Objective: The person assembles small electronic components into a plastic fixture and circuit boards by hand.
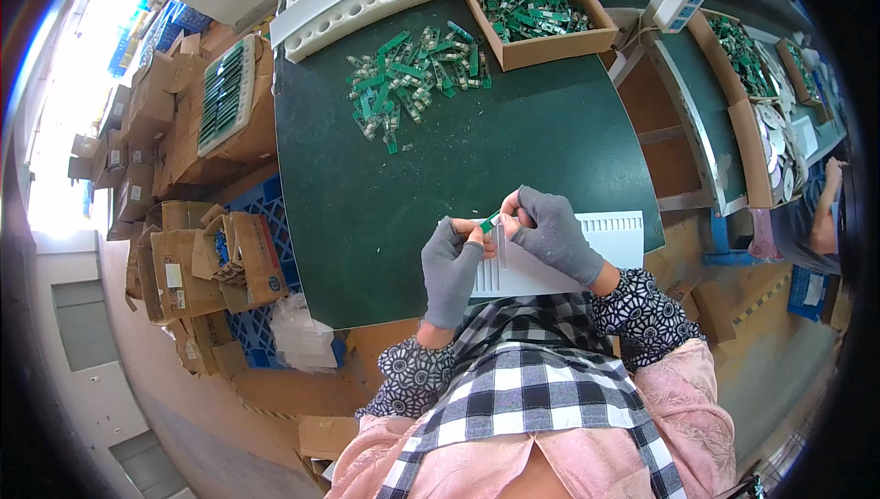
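Note:
Both my hands wear grey gloves with bare fingertips and meet over the front of the table. Between the fingertips of my left hand (448, 267) is a small green circuit board (489, 223), pinched at one end. My right hand (555, 237) closes its fingers at the board's other end, where a whitish part shows; the fingers partly hide it. Under and beside my hands lies a white slotted tray (600, 241), with rows of narrow slots along its edges. Farther off on the table is a loose pile of small green boards (403, 75) with clear or metallic ends.
A cardboard box (550, 53) of similar boards stands at the back of the green table (367, 215), near a white foam block (339, 27) with round holes. Cartons (220, 265) and a blue pallet (261, 329) lie left. At right, another person's arm (828, 206) is near more boxes.

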{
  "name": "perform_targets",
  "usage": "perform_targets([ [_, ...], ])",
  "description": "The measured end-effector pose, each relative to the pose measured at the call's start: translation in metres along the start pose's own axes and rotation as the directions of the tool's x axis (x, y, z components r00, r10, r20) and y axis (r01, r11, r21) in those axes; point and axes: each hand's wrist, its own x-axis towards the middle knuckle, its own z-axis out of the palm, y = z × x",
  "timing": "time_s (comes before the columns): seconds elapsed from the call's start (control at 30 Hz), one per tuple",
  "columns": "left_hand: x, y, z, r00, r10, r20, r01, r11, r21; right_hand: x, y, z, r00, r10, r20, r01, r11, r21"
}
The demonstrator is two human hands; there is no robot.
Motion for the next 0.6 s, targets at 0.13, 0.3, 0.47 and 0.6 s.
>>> perform_targets([
  [0.13,-0.002,0.001,0.000,1.000,0.007,-0.001,-0.007,1.000,0.009,-0.001,-0.001,0.002,1.000,0.009,-0.008,-0.009,1.000,-0.005],
  [0.3,-0.004,0.000,0.000,1.000,0.012,0.000,-0.012,1.000,0.014,-0.004,-0.001,0.003,1.000,-0.006,-0.015,0.005,1.000,-0.014],
  [0.47,0.000,-0.003,-0.002,1.000,0.006,0.011,-0.006,1.000,-0.007,-0.001,0.003,0.005,1.000,-0.021,-0.005,0.021,0.999,-0.027],
  [0.6,0.000,0.002,-0.003,0.999,0.025,0.023,-0.025,0.999,-0.020,0.000,-0.011,-0.001,0.998,-0.017,-0.058,0.016,1.000,-0.020],
])
